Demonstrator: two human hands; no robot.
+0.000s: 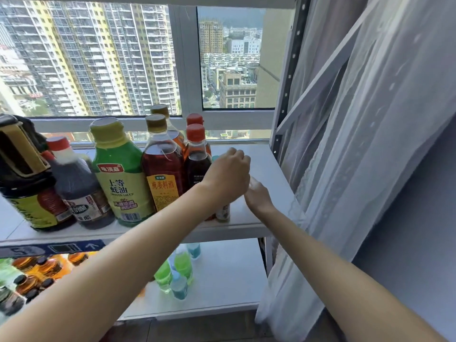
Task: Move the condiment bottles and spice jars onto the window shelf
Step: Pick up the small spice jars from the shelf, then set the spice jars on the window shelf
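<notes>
Both arms reach in from the bottom toward the right part of the window shelf [259, 156]. Left hand [228, 174] is curled down over a small spice jar [223, 213], fingers closed around its top; only the jar's lower labelled part shows under the wrist, standing upright near the shelf's front edge. Right hand [257, 196] sits just right of the left hand, touching it, fingers hidden behind it, with something pale at the fingertips; cannot tell how open it is or whether it holds anything.

Condiment bottles already stand in a row on the same shelf, left of the hands. Closest is a dark bottle with a red cap [197, 166], a second red cap [195, 119] behind it. Next left, an amber cooking wine bottle [161, 169] with gold cap and orange label, another gold-capped bottle [160, 110] behind it. Then a green oyster sauce bottle [118, 174] with yellow cap. Then a dark vinegar bottle [79, 186] with red cap, leaning in the wide-angle view. At far left a big dark jug [22, 174] with handle and yellow-green label.

Lower shelf [229, 267] carries small green and blue bottles [177, 270] in a cluster, and orange-filled bottles [37, 272] at left. Window [103, 58] behind shows high-rise blocks. White sheer curtain [370, 144] hangs at right over the rack's upright [288, 77].
</notes>
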